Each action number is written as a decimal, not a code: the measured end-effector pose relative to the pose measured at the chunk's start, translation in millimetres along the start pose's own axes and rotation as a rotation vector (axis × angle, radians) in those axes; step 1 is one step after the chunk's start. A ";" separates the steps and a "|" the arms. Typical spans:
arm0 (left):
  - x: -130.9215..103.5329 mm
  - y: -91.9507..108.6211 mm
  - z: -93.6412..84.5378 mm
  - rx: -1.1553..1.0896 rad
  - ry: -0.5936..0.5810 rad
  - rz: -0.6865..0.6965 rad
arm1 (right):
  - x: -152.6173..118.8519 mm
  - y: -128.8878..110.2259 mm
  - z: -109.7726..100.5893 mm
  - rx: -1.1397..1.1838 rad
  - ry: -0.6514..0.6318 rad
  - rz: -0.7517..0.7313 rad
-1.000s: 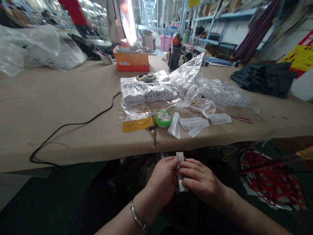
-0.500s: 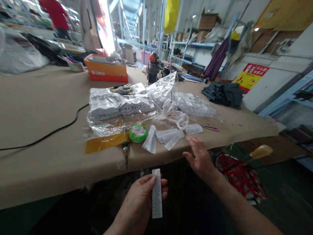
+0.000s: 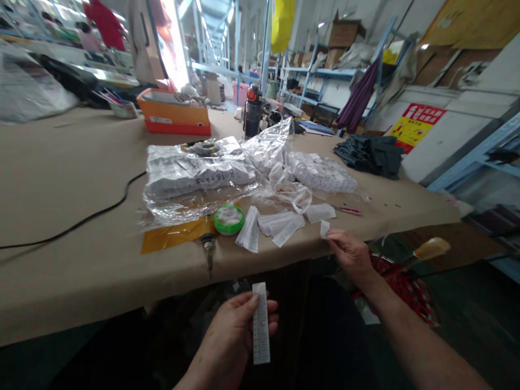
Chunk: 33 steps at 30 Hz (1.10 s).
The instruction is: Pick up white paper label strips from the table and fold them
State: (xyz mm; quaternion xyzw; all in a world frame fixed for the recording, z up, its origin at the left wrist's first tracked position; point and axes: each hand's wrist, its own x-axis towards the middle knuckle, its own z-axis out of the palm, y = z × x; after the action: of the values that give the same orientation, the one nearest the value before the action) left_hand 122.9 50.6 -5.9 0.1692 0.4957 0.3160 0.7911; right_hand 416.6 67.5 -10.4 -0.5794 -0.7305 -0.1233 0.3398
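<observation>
My left hand [image 3: 239, 319] pinches a narrow white printed label [image 3: 261, 325] between thumb and fingers, below the table's front edge. Over that edge, my right hand [image 3: 348, 250] is closed on a small white label [image 3: 324, 229], whose end pokes out past the fingertips. Another pale piece [image 3: 368, 311] shows under the right forearm; whether it belongs to that label I cannot tell. Fanned printed labels [image 3: 280, 225] lie on the table left of my right hand, with a separate pile [image 3: 319, 213] just behind its fingertips. A green round tub [image 3: 229, 219] with white stuff inside stands beside them.
A soldering-iron-like tool [image 3: 208, 254] lies by the table edge near brown tape [image 3: 173, 236]. Behind are plastic-wrapped label bundles [image 3: 199, 173], a bottle [image 3: 252, 116], an orange box [image 3: 174, 119] and dark folded cloth [image 3: 369, 154]. A pink-handled tool [image 3: 349, 210] lies at right.
My right hand has gone from open fingers beside the label pile to a pinch on a small label, slightly right and lower. My left hand stays in place with its label.
</observation>
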 end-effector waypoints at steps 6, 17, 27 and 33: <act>-4.3 -3.5 -1.1 -0.076 -0.104 -0.002 | -11.9 -93.5 1.7 0.370 -0.040 -0.185; -10.3 -3.0 -9.0 -0.281 -0.105 0.082 | -32.4 -149.8 36.7 0.363 -0.256 -0.571; -9.7 -7.8 -10.8 -0.298 -0.106 0.128 | -28.1 -156.0 30.5 0.313 -0.296 -0.580; -12.1 -8.3 -13.4 -0.218 -0.129 0.121 | -31.3 -154.3 28.3 0.513 -0.300 -0.407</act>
State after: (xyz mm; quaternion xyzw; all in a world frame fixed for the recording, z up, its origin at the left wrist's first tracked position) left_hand 110.0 35.8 -8.6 0.1316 0.3955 0.4034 0.8146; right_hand 266.1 13.9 -18.4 -0.3295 -0.8800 0.0852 0.3313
